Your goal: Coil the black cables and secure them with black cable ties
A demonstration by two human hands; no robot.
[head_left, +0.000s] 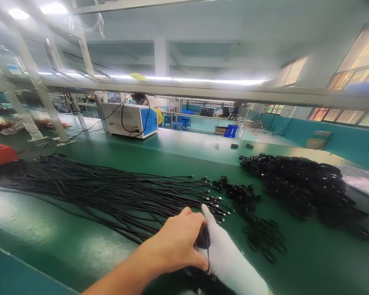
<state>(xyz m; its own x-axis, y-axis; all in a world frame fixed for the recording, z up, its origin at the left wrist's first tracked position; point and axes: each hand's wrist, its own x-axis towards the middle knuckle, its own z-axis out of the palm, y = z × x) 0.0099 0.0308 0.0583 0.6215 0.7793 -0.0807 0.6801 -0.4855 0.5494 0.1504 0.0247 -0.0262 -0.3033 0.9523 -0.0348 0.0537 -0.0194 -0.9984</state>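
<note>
My bare left hand (180,239) is closed around one side of a coiled black cable (203,237). On the other side my right hand (229,254), in a white glove, grips the same coil, its thumb pointing up and away. A thin black loop hangs between the hands near my left fingertips; part of the coil is hidden by the fingers. Just beyond the hands lie the ends of a long spread of straight black cables (110,188), with small metal connectors. To the right are small black loops (266,237), which look like elastic bands.
A large heap of coiled black cables (304,184) lies on the right of the green table (184,151). A white and blue machine (132,119) stands at the back, near metal shelf posts (46,102). A red object (0,155) sits at far left.
</note>
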